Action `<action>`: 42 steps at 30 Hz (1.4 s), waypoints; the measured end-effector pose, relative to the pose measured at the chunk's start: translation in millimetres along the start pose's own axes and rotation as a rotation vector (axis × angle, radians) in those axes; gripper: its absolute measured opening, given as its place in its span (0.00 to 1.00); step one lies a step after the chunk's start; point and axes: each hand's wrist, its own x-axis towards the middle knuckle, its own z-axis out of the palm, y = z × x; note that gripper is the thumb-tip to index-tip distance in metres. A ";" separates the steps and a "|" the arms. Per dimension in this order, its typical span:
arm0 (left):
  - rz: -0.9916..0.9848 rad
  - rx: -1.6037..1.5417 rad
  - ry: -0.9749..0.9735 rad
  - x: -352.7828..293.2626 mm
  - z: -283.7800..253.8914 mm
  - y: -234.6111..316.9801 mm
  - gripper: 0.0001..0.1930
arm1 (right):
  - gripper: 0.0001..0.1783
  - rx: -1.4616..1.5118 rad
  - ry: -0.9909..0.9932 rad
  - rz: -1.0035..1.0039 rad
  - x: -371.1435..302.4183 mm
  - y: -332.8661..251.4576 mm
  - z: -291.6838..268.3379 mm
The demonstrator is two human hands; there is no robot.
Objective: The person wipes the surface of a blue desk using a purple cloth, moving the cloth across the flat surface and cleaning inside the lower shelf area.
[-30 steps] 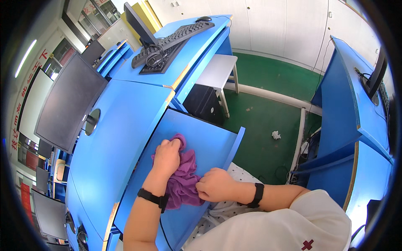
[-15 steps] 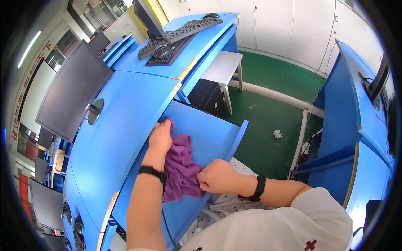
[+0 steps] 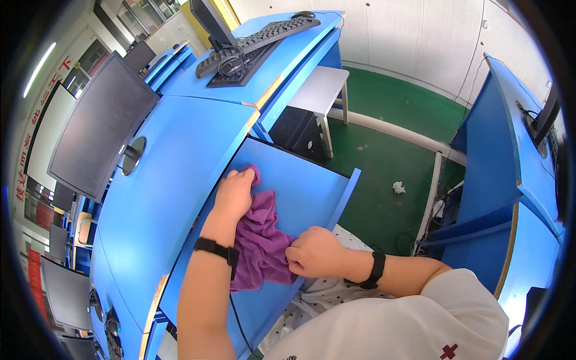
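Observation:
A crumpled purple cloth [image 3: 262, 249] lies on the blue pull-out tray [image 3: 300, 186] under the desk top. My left hand [image 3: 235, 193] is closed on the cloth's far end, near the tray's back corner, and a bunch of it pokes out past the fingers. At the cloth's right edge, my right hand [image 3: 316, 252] is curled with the fingertips against the fabric, by the tray's front lip. Its fingertips are partly hidden, but the cloth's edge runs into them. Both wrists wear black bands.
On the blue desk top [image 3: 180, 138] stands a monitor [image 3: 102, 129]. Further off are a keyboard [image 3: 270, 39], a mouse [image 3: 304, 14] and a white stool [image 3: 318, 90] beside a black computer case [image 3: 298, 133]. A thin cable [image 3: 238, 324] hangs by my left forearm. Crumpled paper [image 3: 398, 188] lies on the green floor.
My left hand has shifted slightly right and outward over the tray, with the bunched cloth end moving along. My right hand stays nearly in place at the cloth's edge.

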 end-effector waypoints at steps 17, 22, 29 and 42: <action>-0.018 0.014 0.015 20.1 6.2 -4.2 0.09 | 0.08 0.014 0.022 -0.012 3.0 1.9 1.3; 0.086 0.068 -0.107 13.8 -8.0 1.4 0.09 | 0.07 0.025 0.022 -0.009 0.0 -2.6 -1.7; 0.106 -0.015 0.006 7.3 -5.1 13.4 0.07 | 0.09 0.042 0.019 0.004 -0.4 -1.3 0.1; 0.061 -0.002 0.013 13.6 7.8 5.8 0.07 | 0.10 0.059 0.050 -0.016 -1.2 -1.2 -1.4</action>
